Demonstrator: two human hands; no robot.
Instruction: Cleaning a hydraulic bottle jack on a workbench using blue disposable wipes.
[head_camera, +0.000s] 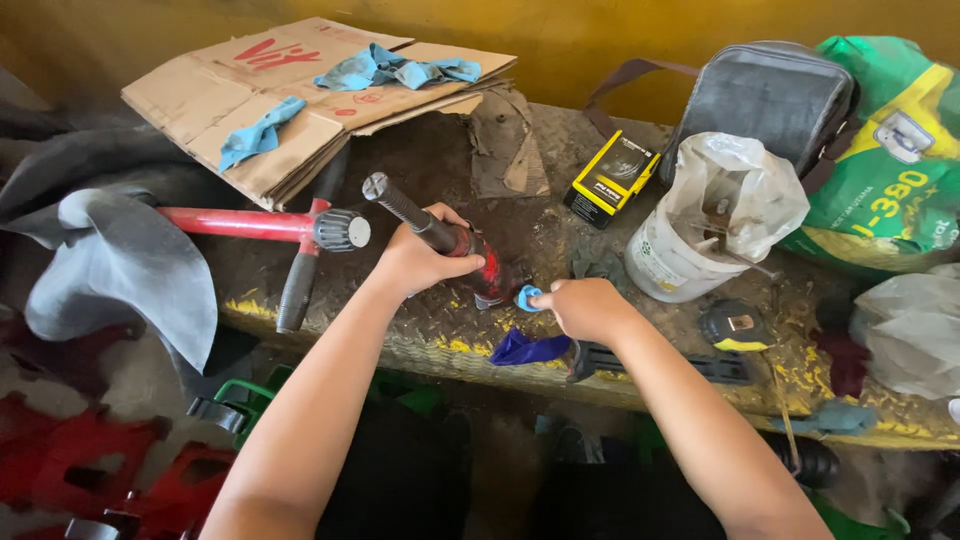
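Red paint, worn and greasy, covers the body of the tool that the left hand grips, fingers wrapped fully round its neck where a dark threaded shaft rises up and to the left, ending in a slotted metal tip. The right hand lies just beside the tool's base, fingers curled shut on a small blue part pinched at the fingertips; how much of that part lies inside the hand cannot be told. Just below the right hand, a dark blue scrap lies at the front edge of the metal checker-plate bench. Left of the left hand, a red-handled tool with a ribbed black knob lies across the bench. Behind it sits folded cardboard with 2 light blue rags on top. Right of the hands stand a yellow-and-black box, a white bucket lined with a plastic bag, a grey bag and a green sack. A yellow-and-black tape measure lies near the right forearm.
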